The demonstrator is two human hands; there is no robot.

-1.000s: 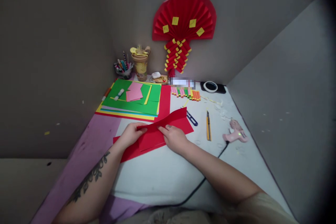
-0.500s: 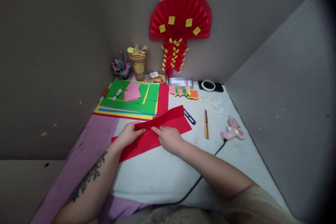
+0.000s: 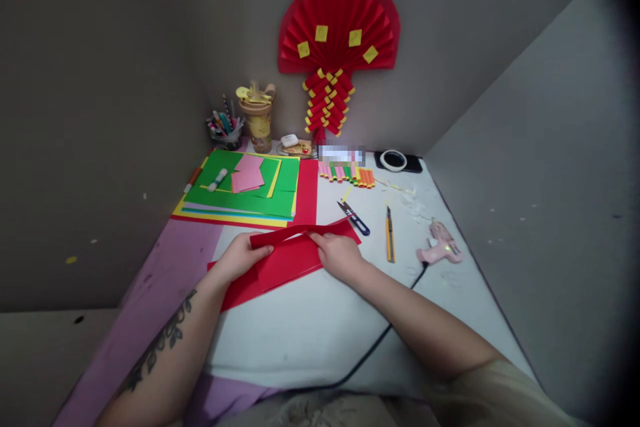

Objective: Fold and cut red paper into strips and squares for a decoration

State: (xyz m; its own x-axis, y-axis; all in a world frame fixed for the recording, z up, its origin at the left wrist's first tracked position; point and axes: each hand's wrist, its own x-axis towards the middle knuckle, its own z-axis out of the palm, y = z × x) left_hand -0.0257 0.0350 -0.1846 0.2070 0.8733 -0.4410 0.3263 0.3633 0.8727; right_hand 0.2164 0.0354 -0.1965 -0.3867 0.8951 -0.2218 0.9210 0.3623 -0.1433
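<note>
Marker (image 3: 193, 181): laid at ten o'clock from the red paper (image 3: 290, 263), beside the coloured sheets (image 3: 235, 199).
Pen holder (image 3: 229, 141): stood at eleven, filled with pens.
Coloured sheets: stacked at eleven, green uppermost, topped with pink pieces (image 3: 249, 177).
Left hand (image 3: 240, 258): placed at nine; the raised edge of the red paper is pinched by its fingers, the thumb laid in front.
Cup (image 3: 259, 125): stood between eleven and twelve.
Red paper: spread aslant on the desk (image 3: 280, 337) between the two hands, its far edge lifted and bowed.
Fan decoration (image 3: 343, 17): hung on the wall between twelve and one.
Right hand (image 3: 343, 257): placed at three; its forefinger is pointed at the lifted edge. Whether the paper is gripped cannot be told.
Paper tubes (image 3: 345, 175): lined up at one.
Snips (image 3: 359, 223): laid at two, partly crossed by the paper's tip.
Cutter (image 3: 391, 238): laid between two and three.
Phone (image 3: 414, 163): laid flat at two.
Glue gun (image 3: 440, 245): laid at three, its black cord trailed toward six.
</note>
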